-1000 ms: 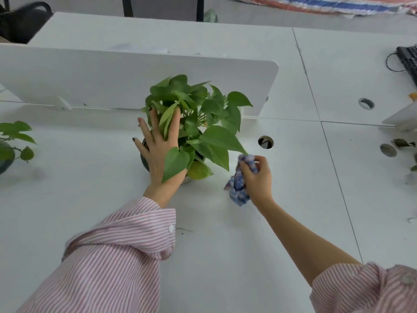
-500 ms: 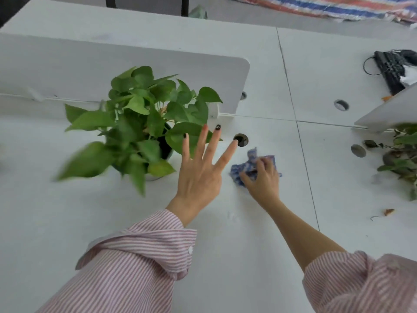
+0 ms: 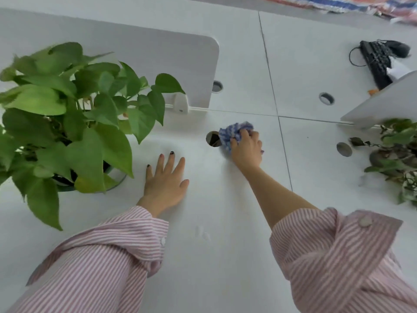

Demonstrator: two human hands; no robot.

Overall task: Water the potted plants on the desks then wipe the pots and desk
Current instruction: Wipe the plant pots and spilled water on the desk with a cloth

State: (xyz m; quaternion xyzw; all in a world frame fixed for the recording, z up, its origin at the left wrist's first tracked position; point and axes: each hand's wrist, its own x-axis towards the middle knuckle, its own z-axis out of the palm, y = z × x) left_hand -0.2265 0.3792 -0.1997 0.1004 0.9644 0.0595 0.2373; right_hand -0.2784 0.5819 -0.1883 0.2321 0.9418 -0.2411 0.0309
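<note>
Left hand: I see my left hand (image 3: 165, 185) flat on the white laminate desk (image 3: 214, 256), fingers straight and spread, holding nothing.
Right hand: my right hand (image 3: 247, 149) grips the crumpled blue-and-white checked cloth (image 3: 233, 132), pressing it onto the desk beside the round cable hole (image 3: 212, 138).
Plant: the leafy green potted plant (image 3: 74, 118) stands just left of my left hand.

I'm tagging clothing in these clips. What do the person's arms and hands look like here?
Both arms wear a loose shirt with thin pink and white stripes. The left sleeve reaches the wrist; the right sleeve is pushed up, with a pale button on its cuff. The left hand has dark polish on its fingernails. The right hand shows no rings.
</note>
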